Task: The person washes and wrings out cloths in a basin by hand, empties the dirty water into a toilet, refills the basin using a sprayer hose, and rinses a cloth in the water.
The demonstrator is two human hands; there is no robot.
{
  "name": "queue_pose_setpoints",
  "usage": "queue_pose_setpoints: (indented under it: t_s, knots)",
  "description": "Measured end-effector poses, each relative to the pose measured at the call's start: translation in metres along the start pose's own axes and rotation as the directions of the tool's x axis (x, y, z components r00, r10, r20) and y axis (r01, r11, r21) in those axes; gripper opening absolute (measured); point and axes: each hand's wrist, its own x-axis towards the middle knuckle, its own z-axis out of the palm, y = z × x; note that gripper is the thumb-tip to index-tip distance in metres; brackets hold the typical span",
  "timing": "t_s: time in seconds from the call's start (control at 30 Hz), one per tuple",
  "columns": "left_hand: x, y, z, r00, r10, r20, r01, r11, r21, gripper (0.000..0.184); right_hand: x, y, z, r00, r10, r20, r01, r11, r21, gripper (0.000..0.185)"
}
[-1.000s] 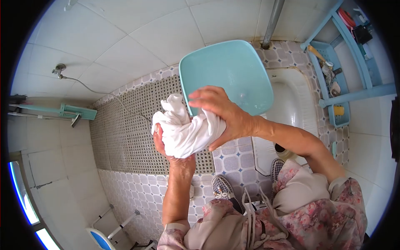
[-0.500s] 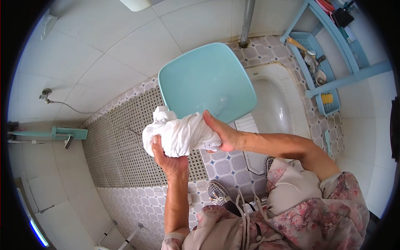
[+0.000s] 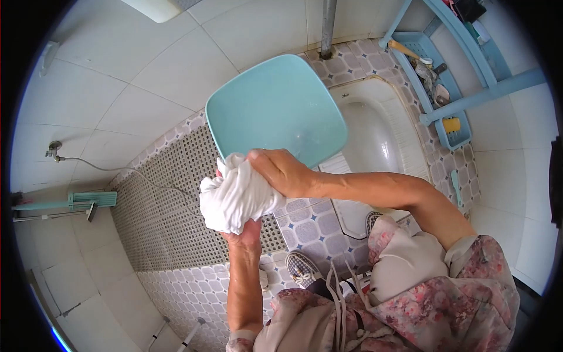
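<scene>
Holding a scrunched-up white cloth (image 3: pixel 239 198) snugly in the left grip (image 3: pixel 243 232) and the right grip (image 3: pixel 285 173), with a big blue-green basin (image 3: pixel 267 102) just past them.

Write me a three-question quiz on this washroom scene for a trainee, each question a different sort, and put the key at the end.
1. True or false: the left hand and the right hand are both touching the bunched white cloth.

2. Which fixture is set into the floor beside the teal basin?
a) a bathtub
b) a squat toilet
c) a pedestal sink

3. Fill in the colour: the small blue basket at the right of the view holds a ____ item.

Key: 1. True; 2. b; 3. yellow
</scene>
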Motion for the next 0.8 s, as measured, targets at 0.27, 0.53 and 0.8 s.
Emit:
queue_pose_setpoints:
  t_s: [0.27,0.53,0.8]
  knots:
    - [-0.005,0.0,-0.002,0.999,-0.053,-0.002,0.053,0.999,0.008,0.046,-0.005,-0.001,0.052,0.858,-0.506,-0.083,0.428,0.796,-0.428,0.021]
    - [-0.017,0.01,-0.07,0.999,-0.003,0.032,-0.01,0.915,0.404,0.042,0.002,0.022,0.049,0.978,-0.197,0.072,0.206,0.967,-0.148,0.022]
    - [-0.032,0.019,-0.095,0.991,0.133,0.011,-0.107,0.738,0.666,0.04,0.016,0.089,-0.039,0.915,0.25,0.316,0.232,0.314,-0.92,0.051]
